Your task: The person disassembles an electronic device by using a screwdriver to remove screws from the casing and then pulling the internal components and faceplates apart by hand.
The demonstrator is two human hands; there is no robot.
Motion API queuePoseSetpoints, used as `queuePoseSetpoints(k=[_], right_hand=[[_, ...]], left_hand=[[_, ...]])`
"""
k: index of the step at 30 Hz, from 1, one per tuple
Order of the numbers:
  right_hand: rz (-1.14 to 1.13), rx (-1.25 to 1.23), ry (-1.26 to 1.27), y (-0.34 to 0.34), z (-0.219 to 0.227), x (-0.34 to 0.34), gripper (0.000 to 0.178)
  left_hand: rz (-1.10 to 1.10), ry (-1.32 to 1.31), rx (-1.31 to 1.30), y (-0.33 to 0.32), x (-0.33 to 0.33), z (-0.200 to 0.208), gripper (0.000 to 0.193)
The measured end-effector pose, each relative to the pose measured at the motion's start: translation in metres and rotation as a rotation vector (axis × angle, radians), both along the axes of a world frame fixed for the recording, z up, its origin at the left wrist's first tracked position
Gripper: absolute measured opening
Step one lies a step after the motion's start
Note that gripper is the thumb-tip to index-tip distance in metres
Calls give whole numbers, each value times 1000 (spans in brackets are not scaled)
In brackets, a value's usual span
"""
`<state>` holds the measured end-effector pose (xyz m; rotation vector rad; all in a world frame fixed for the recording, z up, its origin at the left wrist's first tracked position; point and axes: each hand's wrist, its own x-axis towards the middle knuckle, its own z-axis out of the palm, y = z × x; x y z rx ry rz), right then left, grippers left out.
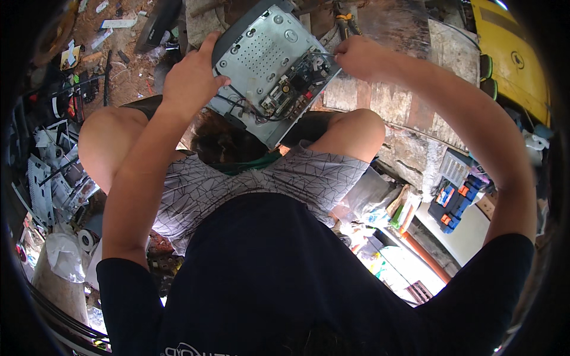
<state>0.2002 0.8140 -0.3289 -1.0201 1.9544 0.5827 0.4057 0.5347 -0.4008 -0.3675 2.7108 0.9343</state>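
An open silver metal device case (258,59) with a dark outer edge is tilted in front of my knees. My left hand (193,77) is closed on its left edge, thumb on the inner face and fingers behind. A green circuit board (304,82) with a red part and several connectors is fixed along the case's right side. Black cables (240,98) run from the board across the lower left of the case. Beside the right edge, my right hand (363,58) pinches a thin metal-shafted tool (324,54), its shaft reaching over the board. The tool's handle is hidden in my fingers.
Yellow-and-black-handled pliers (345,22) lie beyond the case. A yellow case (515,56) stands at far right, with a blue-and-black toolbox (454,202) nearer. Metal scrap (44,184) is heaped at left. Debris covers the ground at far left.
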Motion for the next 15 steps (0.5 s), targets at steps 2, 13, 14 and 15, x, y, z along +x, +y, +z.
queuePoseSetpoints(k=[2,13,14,15], right_hand=[[-424,19,-38,-10,10,1,24],[-7,16,122,-57,46,28,29],[-116,53,88,-63,53,29,28],[-225,90,54,-69,60,29,28]], left_hand=[[16,-24,2,-1,2,-2,89],[16,-68,26,-2,0,4,85],[16,-53,22,-2,1,2,86],[17,-37,18,-2,2,0,86]])
